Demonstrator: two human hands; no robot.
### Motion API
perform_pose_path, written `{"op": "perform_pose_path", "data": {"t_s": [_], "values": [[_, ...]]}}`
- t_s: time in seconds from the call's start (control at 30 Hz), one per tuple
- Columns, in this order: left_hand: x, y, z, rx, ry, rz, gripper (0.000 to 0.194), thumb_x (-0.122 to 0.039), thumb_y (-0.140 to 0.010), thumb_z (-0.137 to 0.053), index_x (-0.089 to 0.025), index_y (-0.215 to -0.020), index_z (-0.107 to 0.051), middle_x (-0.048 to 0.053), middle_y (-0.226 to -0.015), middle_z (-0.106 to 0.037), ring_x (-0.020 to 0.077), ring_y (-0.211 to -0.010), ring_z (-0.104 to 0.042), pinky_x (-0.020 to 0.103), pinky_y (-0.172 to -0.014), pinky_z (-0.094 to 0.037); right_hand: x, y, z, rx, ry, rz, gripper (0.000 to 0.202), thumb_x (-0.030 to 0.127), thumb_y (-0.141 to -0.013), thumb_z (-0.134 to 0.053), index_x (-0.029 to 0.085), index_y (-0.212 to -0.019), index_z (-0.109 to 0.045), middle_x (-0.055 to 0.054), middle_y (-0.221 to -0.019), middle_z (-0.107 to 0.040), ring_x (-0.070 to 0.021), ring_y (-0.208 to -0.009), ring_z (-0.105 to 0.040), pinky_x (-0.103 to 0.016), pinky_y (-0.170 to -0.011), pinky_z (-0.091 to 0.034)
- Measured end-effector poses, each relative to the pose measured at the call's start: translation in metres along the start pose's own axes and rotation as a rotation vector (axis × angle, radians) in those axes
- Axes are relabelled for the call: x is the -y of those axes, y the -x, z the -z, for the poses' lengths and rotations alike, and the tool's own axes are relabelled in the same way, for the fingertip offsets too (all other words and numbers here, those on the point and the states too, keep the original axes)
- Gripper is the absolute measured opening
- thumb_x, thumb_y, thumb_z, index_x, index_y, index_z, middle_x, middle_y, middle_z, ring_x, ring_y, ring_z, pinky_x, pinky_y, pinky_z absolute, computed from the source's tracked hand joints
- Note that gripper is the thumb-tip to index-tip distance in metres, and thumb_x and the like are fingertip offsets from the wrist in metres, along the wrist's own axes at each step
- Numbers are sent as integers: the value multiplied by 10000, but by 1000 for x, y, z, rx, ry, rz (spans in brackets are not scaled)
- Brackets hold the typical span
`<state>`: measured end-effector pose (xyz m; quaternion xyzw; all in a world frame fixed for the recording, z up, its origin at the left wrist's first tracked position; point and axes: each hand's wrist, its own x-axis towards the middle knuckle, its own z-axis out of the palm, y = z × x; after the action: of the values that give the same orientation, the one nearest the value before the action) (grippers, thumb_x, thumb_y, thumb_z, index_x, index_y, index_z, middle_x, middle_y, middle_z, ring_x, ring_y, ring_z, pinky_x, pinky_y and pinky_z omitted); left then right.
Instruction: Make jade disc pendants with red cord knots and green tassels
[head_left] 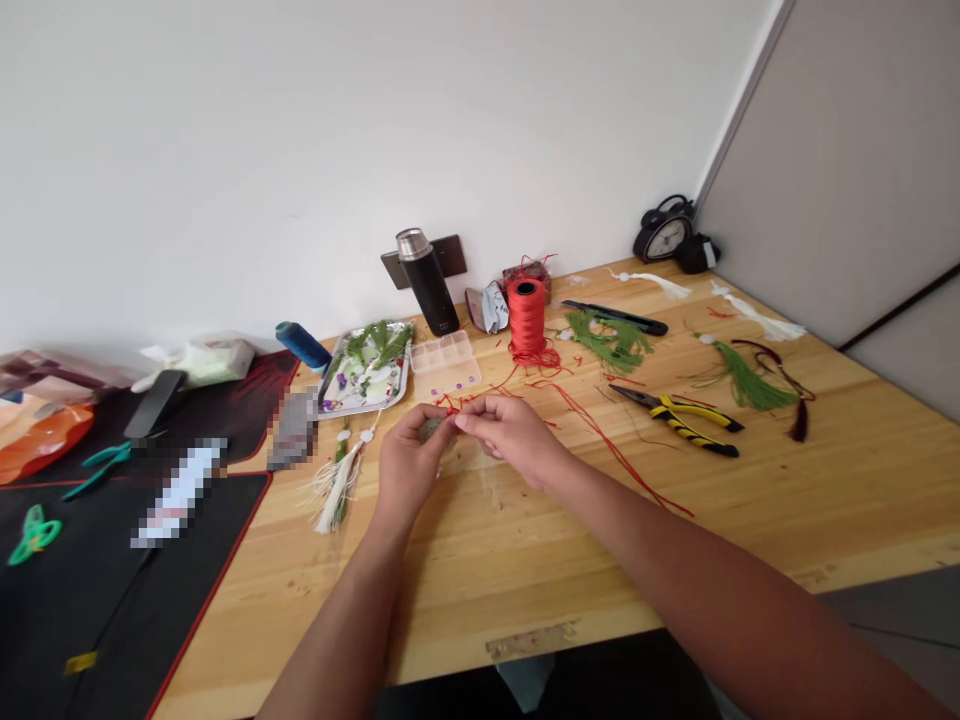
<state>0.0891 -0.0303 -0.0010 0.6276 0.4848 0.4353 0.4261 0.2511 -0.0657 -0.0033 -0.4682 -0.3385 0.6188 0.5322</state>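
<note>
Over the middle of the wooden table, my left hand (415, 448) and my right hand (504, 432) meet fingertip to fingertip. Both pinch a thin red cord (448, 408), and a small knotted part of it shows between them. Something pale and greyish is partly visible behind my left fingers, too covered to name. Just beyond the hands lies a clear compartment box (442, 368) with a few purple beads. A spool of red cord (527, 318) stands behind, its loose strands trailing across the table to the right of my right hand.
Yellow-and-black pliers (679, 415), a utility knife (619, 318) and green tassels (754, 377) lie to the right. At the left are a foil tray (401, 385), a white tassel (337, 490) and a dark mat (217, 560). A black thermos (431, 285) stands near the wall.
</note>
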Motion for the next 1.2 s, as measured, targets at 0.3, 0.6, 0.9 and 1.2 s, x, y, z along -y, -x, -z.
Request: {"op": "perform_pose_path", "data": {"t_s": [0.3,0.6,0.9,1.2], "values": [[1,2,0,19,-50,-47,108,-299,-800,-906,-238,-835,-824,15,-835,-786,201,-781,-657,265,-759,-483,-4,-1,1,2,-10,35,194,301,-830,-808,185,-854,-655,35,-708,-595,-80,-529,-396,-246,-486,-267],[8,-3,2,145,92,61,247,-434,-828,-888,-209,-870,-797,41,-859,-799,190,-768,-678,269,-771,-507,-2,-6,7,7,7,88,236,408,-857,-774,197,-864,-668,47,-652,-558,-99,-531,-407,-256,-506,-290],[5,-2,1,214,-23,29,191,-393,-838,-856,-214,-837,-791,34,-808,-791,192,-751,-669,274,-769,-500,5,-5,14,-30,225,185,240,425,-923,-721,187,-960,-718,31,-691,-602,-130,-610,-525,-264,-566,-382],[0,-1,-1,275,-65,11,181,-388,-839,-827,-214,-819,-780,33,-794,-790,208,-765,-686,294,-800,-508,-1,-7,16,20,315,208,150,320,-943,-693,173,-954,-721,-32,-846,-727,-159,-728,-627,-289,-675,-482]]}}
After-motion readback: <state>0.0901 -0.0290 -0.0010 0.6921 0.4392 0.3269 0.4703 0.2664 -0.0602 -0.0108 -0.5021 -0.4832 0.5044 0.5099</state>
